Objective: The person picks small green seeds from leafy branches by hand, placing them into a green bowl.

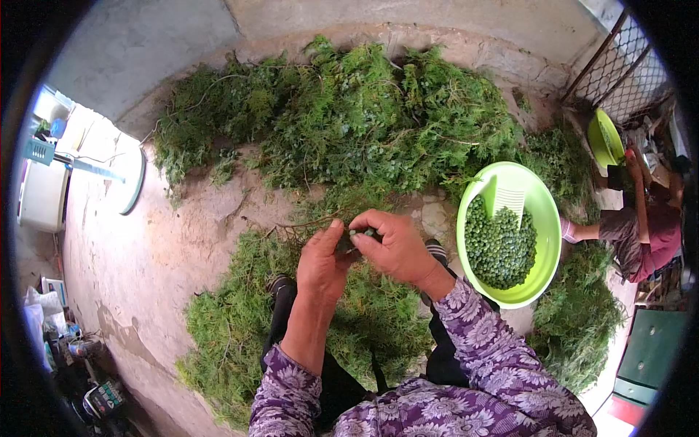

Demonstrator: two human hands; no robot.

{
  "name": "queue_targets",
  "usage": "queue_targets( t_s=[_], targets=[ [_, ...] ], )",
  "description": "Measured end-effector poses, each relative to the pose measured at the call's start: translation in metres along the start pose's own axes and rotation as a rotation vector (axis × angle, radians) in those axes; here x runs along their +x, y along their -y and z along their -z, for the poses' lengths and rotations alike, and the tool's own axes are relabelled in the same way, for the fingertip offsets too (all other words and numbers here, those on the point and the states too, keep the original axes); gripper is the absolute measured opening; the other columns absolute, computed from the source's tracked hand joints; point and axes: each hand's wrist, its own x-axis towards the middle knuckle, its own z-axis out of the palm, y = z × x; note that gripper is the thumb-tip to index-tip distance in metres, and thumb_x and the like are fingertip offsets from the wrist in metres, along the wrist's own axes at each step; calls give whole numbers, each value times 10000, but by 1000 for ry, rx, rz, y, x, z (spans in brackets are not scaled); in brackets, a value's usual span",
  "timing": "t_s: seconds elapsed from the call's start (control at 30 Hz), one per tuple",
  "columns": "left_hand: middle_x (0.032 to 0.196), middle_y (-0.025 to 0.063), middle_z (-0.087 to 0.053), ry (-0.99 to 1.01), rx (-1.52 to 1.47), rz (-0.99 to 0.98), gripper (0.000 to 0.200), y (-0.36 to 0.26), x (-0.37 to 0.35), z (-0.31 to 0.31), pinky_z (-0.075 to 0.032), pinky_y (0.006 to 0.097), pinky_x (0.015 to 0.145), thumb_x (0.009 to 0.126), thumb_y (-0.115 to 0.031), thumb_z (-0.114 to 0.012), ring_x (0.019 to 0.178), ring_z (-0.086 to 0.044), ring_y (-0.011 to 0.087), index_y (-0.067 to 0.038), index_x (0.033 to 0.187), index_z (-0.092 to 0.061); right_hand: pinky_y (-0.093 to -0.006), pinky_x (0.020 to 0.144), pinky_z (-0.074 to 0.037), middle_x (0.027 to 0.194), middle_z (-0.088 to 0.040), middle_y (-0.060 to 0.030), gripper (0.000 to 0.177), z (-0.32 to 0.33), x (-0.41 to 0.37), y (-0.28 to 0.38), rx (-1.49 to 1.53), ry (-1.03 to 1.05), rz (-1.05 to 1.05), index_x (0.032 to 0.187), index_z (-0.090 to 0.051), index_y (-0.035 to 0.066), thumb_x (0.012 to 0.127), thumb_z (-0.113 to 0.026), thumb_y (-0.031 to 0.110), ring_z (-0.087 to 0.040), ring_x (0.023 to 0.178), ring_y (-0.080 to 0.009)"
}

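Observation:
My two hands are close together above the greenery between my feet. My right hand (399, 247) is closed, thumb against fingers, on small green seed cones (370, 234) that show at its fingertips. Beside it, my left hand (321, 261) is curled closed with the thumb pointing up; what it grips is hidden, and I cannot tell what it is. A thin bare twig (304, 223) runs up to its thumb in this view. To the right stands a light green basin (547, 251) with a ridged white-green panel, partly filled with round green cones (502, 247).
A long heap of cut evergreen branches (349, 116) lies along the wall. More branches (233, 328) lie around my feet. Another person (648, 226) sits at the right near a second green basin (604, 138). A fan base (133, 182) stands on the left.

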Motion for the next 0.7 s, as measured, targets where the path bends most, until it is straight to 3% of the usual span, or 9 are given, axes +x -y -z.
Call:
queue_targets(
  t_s=[0.03, 0.07, 0.13, 0.17, 0.23, 0.37, 0.43, 0.57, 0.7],
  targets=[
    [812, 49, -570, -55, 18, -23, 143, 0, -1, -2, -442, 295, 617, 815, -145, -583, 692, -558, 150, -56, 901, -513, -278, 527, -416, 710, -556, -59, 165, 2, 0, -1, 28, -1, -21, 891, -538, 13, 779, -558, 133, -521, 585, -143],
    [812, 49, -570, -54, 19, -22, 143, 0, -1, -2, -442, 295, 617, 815, -145, -583, 692, -558, 150, -56, 901, -513, -278, 527, -416, 710, -556, -59, 165, 4, 0, -1, 27, -2, -22, 891, -538, 13, 779, -558, 133, -521, 585, -143],
    [803, 49, -572, -143, 140, -133, 159, 2, 1, 1, -442, 291, 621, 782, -121, -623, 689, -557, 146, -50, 877, -516, -235, 461, -388, 727, -563, -46, 167, 8, 0, 4, 343, 128, -382, 903, -527, 13, 795, -540, 139, -492, 532, -81],
    [803, 49, -572, -143, 141, -134, 159, 2, 2, 2, -442, 291, 621, 782, -121, -623, 689, -557, 146, -50, 877, -516, -235, 461, -388, 727, -563, -46, 167, 12, 0, 8, 344, 128, -382, 903, -527, 13, 795, -540, 139, -492, 532, -81],
    [799, 44, -572, -179, 94, -143, 145, 0, 5, 5, -438, 282, 623, 776, -106, -626, 698, -558, 146, -56, 862, -521, -181, 411, -345, 752, -568, -60, 145, 22, 1, 16, 810, 402, -673, 898, -512, 23, 790, -532, 117, -468, 492, -55],
    [783, 27, -551, -159, -18, -118, 124, -13, 5, 2, -446, 298, 598, 786, -100, -608, 689, -550, 163, -68, 850, -507, -163, 394, -328, 773, -572, -72, 114, 18, -9, 13, 1103, 457, -758, 883, -506, 29, 789, -518, 91, -471, 498, -57],
    [759, 37, -550, -125, -32, -73, 96, -7, 10, 13, -442, 320, 600, 803, -118, -582, 679, -542, 179, -69, 849, -513, -146, 374, -312, 743, -564, -48, 134, 17, -8, 20, 1254, 284, -676, 895, -508, 22, 798, -519, 114, -508, 506, -65],
    [748, 56, -550, -102, -25, -69, 92, 0, 15, 16, -441, 339, 605, 821, -147, -554, 676, -538, 201, -69, 856, -518, -154, 393, -351, 789, -568, -57, 146, 17, -3, 9, 1201, 243, -638, 897, -507, 36, 791, -550, 127, -531, 528, -72],
    [774, 53, -552, -90, -24, -53, 98, 0, 12, 7, -451, 348, 616, 820, -144, -556, 682, -543, 203, -66, 863, -515, -178, 435, -388, 779, -564, -40, 211, 9, -3, 7, 712, 141, -589, 907, -517, 31, 766, -617, 152, -525, 613, -62]
  ],
)
